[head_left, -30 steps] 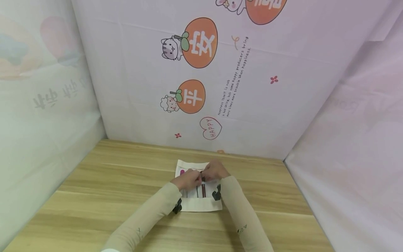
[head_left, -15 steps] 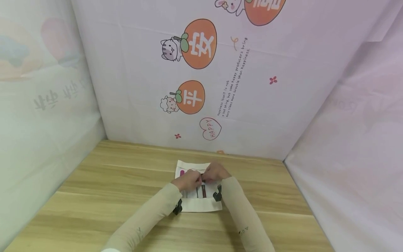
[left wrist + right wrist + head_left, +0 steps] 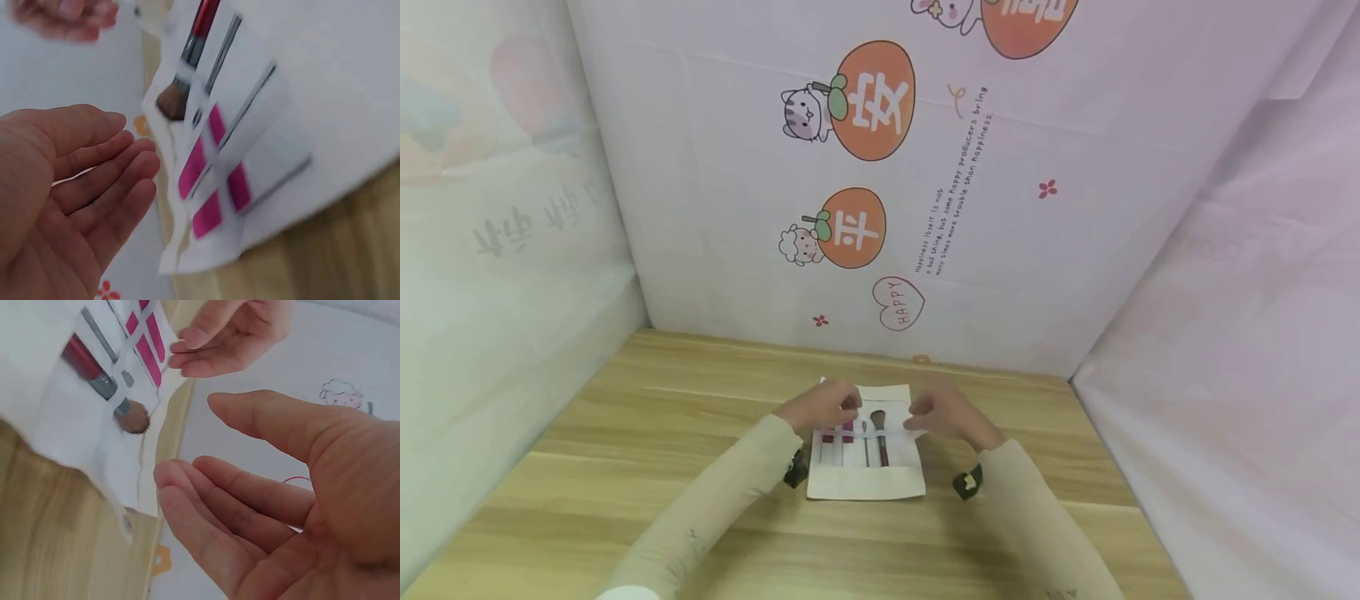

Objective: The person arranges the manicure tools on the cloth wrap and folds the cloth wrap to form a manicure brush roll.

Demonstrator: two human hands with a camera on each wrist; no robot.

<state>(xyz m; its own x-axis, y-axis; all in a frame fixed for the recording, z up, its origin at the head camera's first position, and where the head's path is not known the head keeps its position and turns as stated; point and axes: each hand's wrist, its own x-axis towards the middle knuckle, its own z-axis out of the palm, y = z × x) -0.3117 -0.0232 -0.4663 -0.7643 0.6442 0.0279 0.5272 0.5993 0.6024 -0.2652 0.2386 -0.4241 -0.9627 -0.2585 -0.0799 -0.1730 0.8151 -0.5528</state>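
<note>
A white cloth roll (image 3: 865,484) lies spread on the wooden table. A pale elastic strap across it holds a makeup brush (image 3: 877,417) with brown bristles and a dark red handle. Beside the brush are a thin, small-tipped tool (image 3: 866,450) and two slim tools with flat pink parts (image 3: 208,215), their exact kind unclear. My left hand (image 3: 826,406) hovers over the roll's far left corner with relaxed fingers, holding nothing. Off the roll's right edge, near the brush, my right hand (image 3: 951,410) is also bare, thumb and fingers apart in the right wrist view.
White printed cloth (image 3: 737,208) hangs behind the table and at both sides. The table's wood surface (image 3: 662,433) extends around the roll. Each wrist carries a small black device (image 3: 967,482).
Both hands have let go at the brush and moved apart, the left one leftward and the right one rightward. The brush's bristles and the strap now show, with the brush under the strap.
</note>
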